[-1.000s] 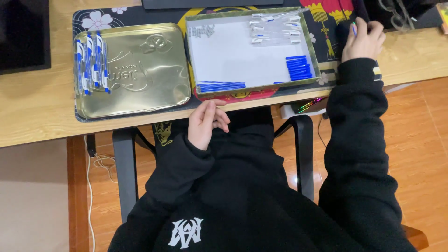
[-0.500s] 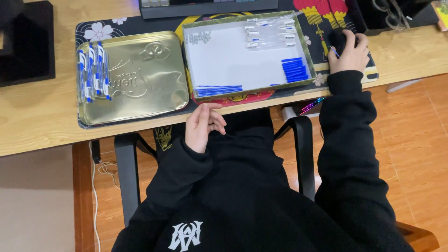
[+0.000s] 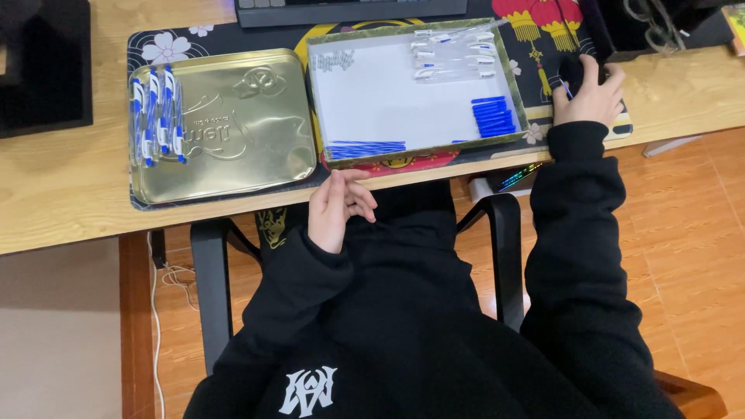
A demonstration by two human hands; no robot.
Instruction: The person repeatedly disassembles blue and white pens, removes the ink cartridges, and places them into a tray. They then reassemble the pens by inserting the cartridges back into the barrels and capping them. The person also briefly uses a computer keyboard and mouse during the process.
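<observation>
There is one gold tin lid [image 3: 233,132] and one tray [image 3: 403,101] with a white floor. About five blue-and-white pens [image 3: 157,116] lie on the lid. There is one black mouse [image 3: 572,71] and one keyboard [image 3: 349,11].

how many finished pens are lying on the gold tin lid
4, as far as I can tell: the blue and white pens lie side by side at the left end of the gold tin lid. They overlap, so another may be hidden.
</observation>
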